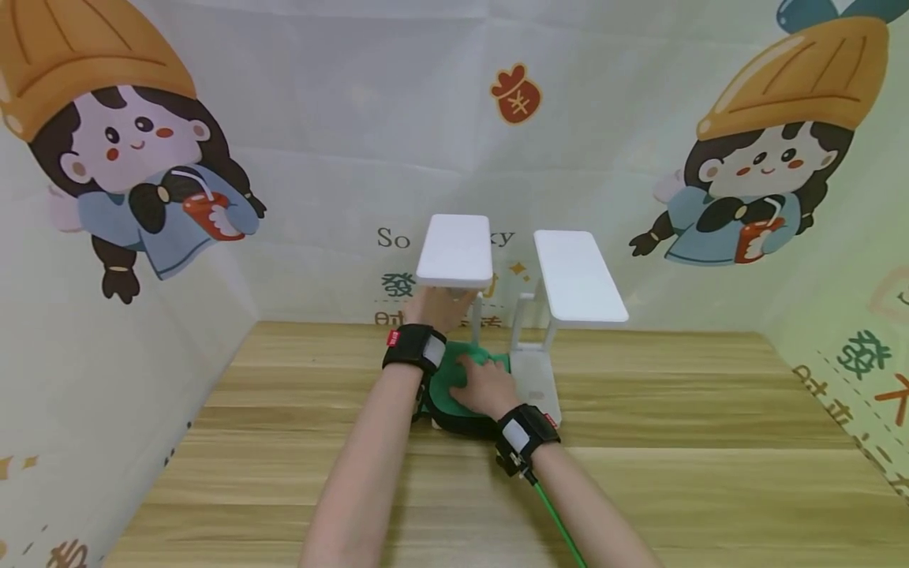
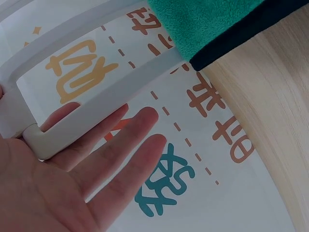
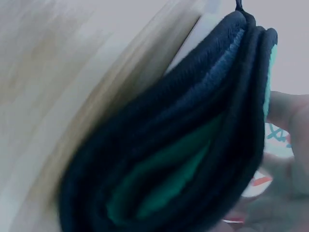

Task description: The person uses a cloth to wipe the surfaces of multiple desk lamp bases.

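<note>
Two white stands with flat, tilted top plates are side by side on the table: a left stand (image 1: 454,248) and a right stand (image 1: 578,276). Below the left stand's plate, my left hand (image 1: 436,308) holds its hinge, with fingers passing behind the pale support arm (image 2: 111,99). A folded green cloth (image 1: 447,371) with dark edging covers that stand's base. My right hand (image 1: 490,386) rests on top of this cloth, thumb and fingers spread. Close up, the cloth's dark folded edge (image 3: 120,130) shows its layers, with the fingers (image 3: 285,108) along its outer side.
The wooden table (image 1: 675,442) reaches back to a printed backdrop (image 1: 341,158) with cartoon figures, which also runs along both sides. Beside the cloth lies the right stand's base (image 1: 537,383). A green cable (image 1: 557,525) trails from the right wristband.
</note>
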Demonstrator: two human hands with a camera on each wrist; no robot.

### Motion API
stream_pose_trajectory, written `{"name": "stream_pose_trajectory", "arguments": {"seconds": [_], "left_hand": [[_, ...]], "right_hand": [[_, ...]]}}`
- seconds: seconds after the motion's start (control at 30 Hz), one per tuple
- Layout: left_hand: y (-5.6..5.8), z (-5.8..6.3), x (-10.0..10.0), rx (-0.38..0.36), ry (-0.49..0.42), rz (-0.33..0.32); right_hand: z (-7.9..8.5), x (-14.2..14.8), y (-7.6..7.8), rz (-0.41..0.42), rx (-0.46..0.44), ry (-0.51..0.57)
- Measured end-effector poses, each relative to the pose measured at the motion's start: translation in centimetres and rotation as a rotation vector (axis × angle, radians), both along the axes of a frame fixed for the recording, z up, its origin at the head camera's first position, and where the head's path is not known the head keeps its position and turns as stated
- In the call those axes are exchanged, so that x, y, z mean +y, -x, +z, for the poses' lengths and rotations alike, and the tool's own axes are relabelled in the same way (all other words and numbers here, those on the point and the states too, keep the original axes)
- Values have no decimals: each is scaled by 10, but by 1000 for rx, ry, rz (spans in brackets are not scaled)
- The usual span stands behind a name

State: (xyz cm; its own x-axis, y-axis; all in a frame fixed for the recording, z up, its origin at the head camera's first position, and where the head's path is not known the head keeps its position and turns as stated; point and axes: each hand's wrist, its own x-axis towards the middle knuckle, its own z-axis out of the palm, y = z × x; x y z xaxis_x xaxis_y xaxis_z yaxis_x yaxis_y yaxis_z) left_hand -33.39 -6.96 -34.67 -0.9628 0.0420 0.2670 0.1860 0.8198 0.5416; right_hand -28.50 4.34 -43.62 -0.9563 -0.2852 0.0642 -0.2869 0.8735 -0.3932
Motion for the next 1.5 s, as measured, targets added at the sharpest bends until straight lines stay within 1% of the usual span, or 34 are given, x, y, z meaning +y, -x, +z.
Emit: {"name": "stream_pose_trajectory", "arguments": {"seconds": [0.13,0.2,0.27,0.33,0.4,0.5,0.57,0.67,0.73,0.8,0.97,1.0,1.07,1.2,1.3,1.37,1.5], "left_hand": [[4,-3,-2,-15,40,15],[6,-5,-2,-10,42,15],[7,-5,-2,-2,35,11],[7,-6,-2,6,25,7],[6,-5,-1,7,20,6],[4,-3,0,-6,42,11],[3,-2,0,-15,65,15],[4,-1,-1,-28,94,21],[4,-1,-1,-30,100,26],[4,-1,-1,-30,102,31],[4,-2,1,-24,93,40],[4,-3,1,-25,96,37],[4,-4,1,-29,114,33],[5,-4,2,-41,160,19],[6,-4,2,-50,161,12],[7,-4,1,-49,142,7],[9,-5,1,-42,99,8]], "right_hand": [[7,-1,-6,29,-67,-24],[11,-2,-9,39,-102,-16],[12,-3,-8,42,-110,5],[11,-3,-6,28,-84,26],[5,-2,-1,22,-46,42],[-1,0,-1,22,10,41],[-3,-2,-7,29,33,22],[-4,-7,-21,46,91,-54],[-4,-11,-26,53,116,-96],[-4,-12,-25,54,119,-114],[-2,-10,-12,35,56,-87],[-1,-10,-11,35,60,-98],[-2,-10,-13,49,79,-142],[0,-13,-26,92,147,-294],[3,-16,-31,124,184,-346],[4,-17,-29,133,209,-338],[3,-18,-17,123,212,-335]]}}
